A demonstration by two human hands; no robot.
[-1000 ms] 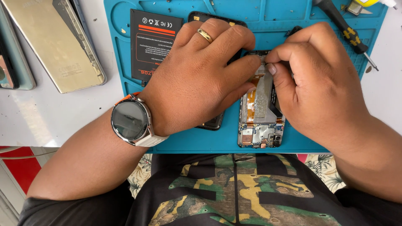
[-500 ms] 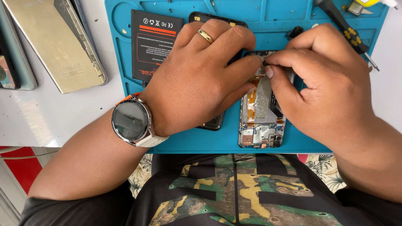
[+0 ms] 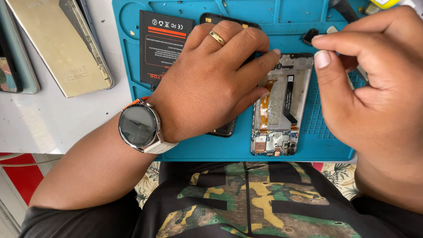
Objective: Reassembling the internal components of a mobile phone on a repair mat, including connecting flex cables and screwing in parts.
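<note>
— White desk (image 3: 57,119) under everything, with a blue repair mat (image 3: 308,152) laid across it. What are your hands doing?

— My left hand (image 3: 211,83) lies flat and spread, fingertips pressing the top edge of the opened phone (image 3: 280,105), which sits just right of that hand, between both. Its back is off; orange and black ribbon cables show.

— And the other?

— My right hand (image 3: 374,83) is raised just right of the phone, thumb and forefinger pinched narrow. Whether a small part sits between them, I cannot tell.

— Which step is this?

— I judge it as stripping the inner parts. Next move, I think, calls for a fine, steady pinch on a connector while my left keeps the frame from sliding.

— Anything else around?

— A black battery (image 3: 165,46) beyond my left wrist, a pale back cover (image 3: 66,48) further left, a small black piece (image 3: 310,36) by my right fingertips.
</note>
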